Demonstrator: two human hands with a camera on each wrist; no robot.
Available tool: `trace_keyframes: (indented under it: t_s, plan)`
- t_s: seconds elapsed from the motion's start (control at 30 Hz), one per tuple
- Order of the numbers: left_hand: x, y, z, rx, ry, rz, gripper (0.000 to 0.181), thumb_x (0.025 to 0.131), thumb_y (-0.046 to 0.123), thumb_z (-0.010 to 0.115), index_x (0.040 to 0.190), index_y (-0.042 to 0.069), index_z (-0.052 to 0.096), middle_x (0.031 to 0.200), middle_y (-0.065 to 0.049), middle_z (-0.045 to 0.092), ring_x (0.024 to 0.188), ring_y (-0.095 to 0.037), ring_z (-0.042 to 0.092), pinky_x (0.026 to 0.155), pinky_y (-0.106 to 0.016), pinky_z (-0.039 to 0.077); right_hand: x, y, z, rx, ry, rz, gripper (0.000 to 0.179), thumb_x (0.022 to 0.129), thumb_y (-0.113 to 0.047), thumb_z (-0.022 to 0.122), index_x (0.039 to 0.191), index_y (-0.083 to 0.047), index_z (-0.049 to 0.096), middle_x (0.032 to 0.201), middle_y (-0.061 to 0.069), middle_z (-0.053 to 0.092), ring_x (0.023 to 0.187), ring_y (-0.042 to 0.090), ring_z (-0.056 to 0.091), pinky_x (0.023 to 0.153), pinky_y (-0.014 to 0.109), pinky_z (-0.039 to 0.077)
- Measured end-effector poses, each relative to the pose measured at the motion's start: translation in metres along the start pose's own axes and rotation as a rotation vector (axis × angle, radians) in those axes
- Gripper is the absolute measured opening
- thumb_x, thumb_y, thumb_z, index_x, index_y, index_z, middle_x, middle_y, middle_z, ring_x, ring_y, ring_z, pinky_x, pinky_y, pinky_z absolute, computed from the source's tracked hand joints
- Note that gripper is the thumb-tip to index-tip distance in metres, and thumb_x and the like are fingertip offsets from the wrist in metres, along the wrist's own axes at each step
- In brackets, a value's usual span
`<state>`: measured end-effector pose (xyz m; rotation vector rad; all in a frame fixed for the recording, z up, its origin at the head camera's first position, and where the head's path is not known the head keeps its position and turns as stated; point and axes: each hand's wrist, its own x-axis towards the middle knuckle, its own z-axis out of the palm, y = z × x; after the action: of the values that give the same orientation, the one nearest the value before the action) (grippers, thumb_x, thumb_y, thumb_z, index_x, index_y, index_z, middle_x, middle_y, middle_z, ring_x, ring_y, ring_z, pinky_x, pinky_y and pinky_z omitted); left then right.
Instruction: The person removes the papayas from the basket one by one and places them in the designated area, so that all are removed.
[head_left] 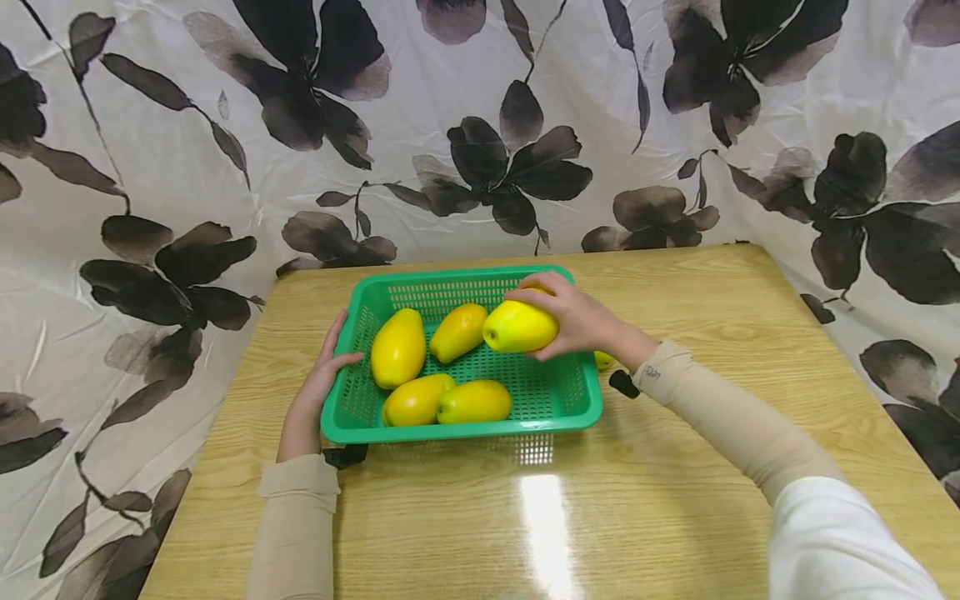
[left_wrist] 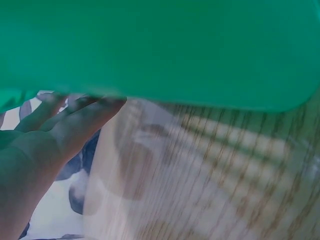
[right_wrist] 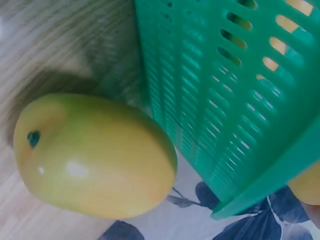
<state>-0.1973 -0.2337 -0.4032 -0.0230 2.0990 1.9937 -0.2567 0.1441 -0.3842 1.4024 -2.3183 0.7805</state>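
Note:
A green plastic basket point(head_left: 465, 432) with slotted walls stands on the table, with several yellow mangoes lying in it, among them one at the left point(head_left: 398, 350). My left hand point(head_left: 318, 379) holds the basket's left side, its thumb over the rim and its fingers along the outer wall. Over the right half of the basket, my right hand point(head_left: 573, 317) grips a yellow mango point(head_left: 522, 327) from above and the right. Another mango point(right_wrist: 95, 155) lies on the table outside the basket's right wall; in the head view it is mostly hidden behind the basket and right wrist.
The wooden table point(head_left: 435, 517) extends in front of the basket and to both sides. Cloth with dark flowers point(head_left: 517, 175) hangs behind the table and along both sides. Dark wrist-camera pieces point(head_left: 624, 384) sit beneath the wrists, close to the basket.

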Motion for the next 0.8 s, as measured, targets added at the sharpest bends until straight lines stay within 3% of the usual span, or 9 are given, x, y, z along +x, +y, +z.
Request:
trace_keyframes:
  t_s: [0.5,0.8]
  plan:
    - [0.002,-0.003,-0.001,-0.001,-0.008,0.005,0.075,0.091,-0.004,0.038,0.148,0.019,-0.006,0.152,-0.005,-0.011,0.136,-0.031,0.008,0.105,-0.05,0.017,-0.01,-0.004,-0.017,0.022,0.068,0.024,0.078,0.052,-0.03,0.083,0.122,-0.009,0.055,0.118,0.009,0.054,0.104,0.026,0.043,0.08,0.044,0.042]
    - [0.001,-0.002,-0.001,-0.004,-0.014,0.015,0.074,0.092,-0.003,0.038,0.148,0.02,-0.006,0.152,-0.004,-0.011,0.136,-0.03,0.008,0.105,-0.048,0.02,-0.015,-0.002,-0.026,0.014,0.134,0.014,0.078,0.05,-0.032,0.083,0.119,-0.007,0.058,0.112,0.009,0.056,0.096,0.026,0.044,0.074,0.041,0.036]
